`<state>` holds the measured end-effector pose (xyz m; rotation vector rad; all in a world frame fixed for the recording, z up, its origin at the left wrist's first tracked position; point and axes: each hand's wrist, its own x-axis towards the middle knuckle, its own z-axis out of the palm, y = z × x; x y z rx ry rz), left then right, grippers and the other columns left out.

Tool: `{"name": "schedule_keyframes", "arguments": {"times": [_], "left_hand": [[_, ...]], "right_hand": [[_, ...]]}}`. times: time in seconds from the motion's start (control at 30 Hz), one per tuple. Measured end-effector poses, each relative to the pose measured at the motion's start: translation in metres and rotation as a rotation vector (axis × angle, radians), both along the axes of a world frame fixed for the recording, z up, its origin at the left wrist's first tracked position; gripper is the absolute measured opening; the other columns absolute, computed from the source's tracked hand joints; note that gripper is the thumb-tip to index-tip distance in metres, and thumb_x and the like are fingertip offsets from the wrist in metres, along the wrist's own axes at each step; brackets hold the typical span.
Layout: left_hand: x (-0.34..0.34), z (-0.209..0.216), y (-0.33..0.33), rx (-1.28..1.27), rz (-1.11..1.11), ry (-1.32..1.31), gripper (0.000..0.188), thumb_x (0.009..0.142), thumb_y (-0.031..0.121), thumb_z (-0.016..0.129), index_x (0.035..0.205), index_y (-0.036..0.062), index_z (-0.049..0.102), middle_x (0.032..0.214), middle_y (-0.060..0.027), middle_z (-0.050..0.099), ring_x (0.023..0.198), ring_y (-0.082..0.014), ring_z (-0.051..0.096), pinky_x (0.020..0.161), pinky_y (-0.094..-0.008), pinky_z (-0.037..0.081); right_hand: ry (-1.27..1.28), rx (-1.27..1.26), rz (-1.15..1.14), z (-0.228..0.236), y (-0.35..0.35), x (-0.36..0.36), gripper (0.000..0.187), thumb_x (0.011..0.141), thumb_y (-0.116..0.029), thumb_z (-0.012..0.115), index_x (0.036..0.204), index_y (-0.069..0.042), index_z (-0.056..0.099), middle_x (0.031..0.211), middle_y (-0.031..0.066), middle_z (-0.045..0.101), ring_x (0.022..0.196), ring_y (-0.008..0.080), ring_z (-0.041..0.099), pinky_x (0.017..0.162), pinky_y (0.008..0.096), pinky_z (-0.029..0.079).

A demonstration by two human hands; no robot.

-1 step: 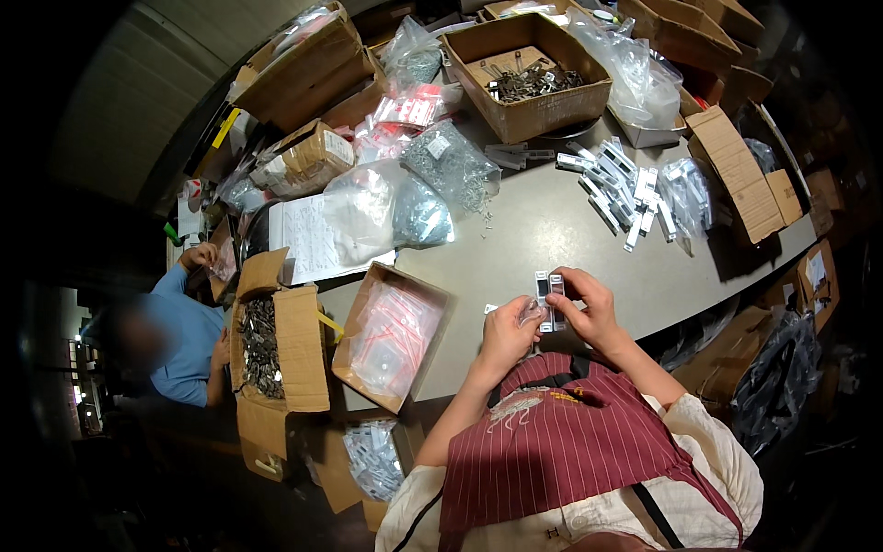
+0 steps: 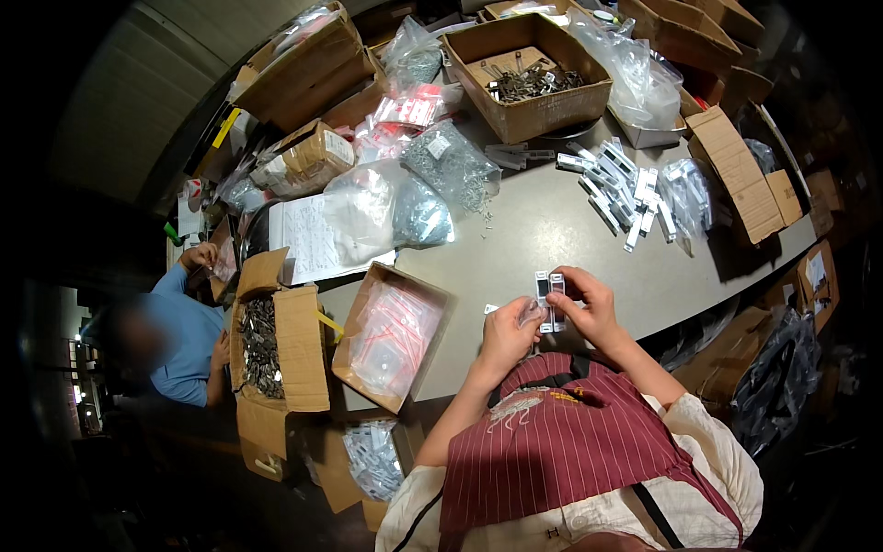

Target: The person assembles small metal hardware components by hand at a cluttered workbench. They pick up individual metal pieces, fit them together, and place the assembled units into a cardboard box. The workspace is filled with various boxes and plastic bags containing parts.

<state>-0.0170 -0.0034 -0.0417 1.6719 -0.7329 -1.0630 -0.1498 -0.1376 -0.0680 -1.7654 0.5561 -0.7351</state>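
Your right hand pinches two small metal parts, left hand grips a clear bag; bagged pile done, box of loose parts remains.

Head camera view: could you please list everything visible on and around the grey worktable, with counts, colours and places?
Grey worktable: one, centre.
Open brown cardboard box of dark metal parts: one, far side.
Small white-and-black packed pieces: a loose pile, right of centre.
Clear plastic bags of grey metal hardware: several, left of centre.
Shallow cardboard tray of small clear zip bags with red strips: one, near edge.
Cardboard box of dark metal parts: one, beside the table's left end.
Person in a blue shirt: one, far left.
Small white-and-black rectangular piece: one, held by both hands.
Left hand: holding a small clear bag.
Right hand: gripping the piece.
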Motion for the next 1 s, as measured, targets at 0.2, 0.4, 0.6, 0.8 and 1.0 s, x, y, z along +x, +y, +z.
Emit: {"name": "schedule_keyframes", "arguments": {"times": [0.2, 0.4, 0.6, 0.8, 1.0], "left_hand": [[-0.004, -0.015, 0.004, -0.112, 0.033, -0.12, 0.017, 0.098, 0.015, 0.068, 0.106, 0.0009, 0.072, 0.07, -0.0082, 0.067, 0.063, -0.0141, 0.067, 0.059, -0.0316, 0.051], [-0.006, -0.038, 0.008, -0.12, 0.019, -0.313, 0.02, 0.094, 0.014, 0.068, 0.109, 0.0012, 0.072, 0.091, -0.0203, 0.072, 0.081, -0.0364, 0.071, 0.071, -0.041, 0.055], [-0.009, -0.029, 0.01, -0.178, -0.042, -0.442, 0.021, 0.094, 0.014, 0.068, 0.11, 0.0027, 0.072, 0.099, -0.0232, 0.072, 0.087, -0.0415, 0.07, 0.074, -0.0442, 0.055], [-0.004, -0.03, 0.008, -0.025, -0.028, -0.031, 0.025, 0.093, 0.013, 0.073, 0.114, 0.0005, 0.07, 0.095, -0.0135, 0.074, 0.085, -0.0197, 0.072, 0.077, -0.0348, 0.056], [-0.002, -0.011, 0.007, -0.147, -0.114, 0.537, 0.042, 0.09, 0.008, 0.077, 0.128, -0.0021, 0.062, 0.112, -0.0083, 0.072, 0.102, -0.0156, 0.068, 0.093, -0.0307, 0.053]], "right_hand": [[-0.072, 0.465, 0.127, -0.023, -0.013, -0.001, 0.035, 0.091, -0.004, 0.077, 0.122, 0.002, 0.063, 0.101, 0.0034, 0.068, 0.087, 0.0102, 0.064, 0.076, 0.0252, 0.054], [0.117, 0.427, 0.166, -0.018, -0.018, -0.003, 0.037, 0.091, -0.005, 0.076, 0.125, 0.003, 0.064, 0.102, 0.0043, 0.07, 0.086, 0.0103, 0.066, 0.074, 0.0263, 0.055], [0.134, 0.455, 0.138, -0.003, -0.018, -0.007, 0.025, 0.091, -0.005, 0.075, 0.114, 0.005, 0.072, 0.094, 0.0051, 0.073, 0.082, 0.0096, 0.066, 0.075, 0.0263, 0.055], [0.077, 0.426, 0.048, -0.008, -0.023, -0.009, 0.025, 0.094, -0.006, 0.073, 0.116, 0.005, 0.071, 0.098, 0.0056, 0.074, 0.087, 0.011, 0.068, 0.077, 0.0267, 0.056], [-0.259, 0.458, -0.032, 0.037, -0.028, -0.009, 0.029, 0.095, -0.005, 0.072, 0.122, 0.003, 0.069, 0.106, 0.0069, 0.073, 0.094, 0.0128, 0.068, 0.084, 0.0283, 0.055]]}}
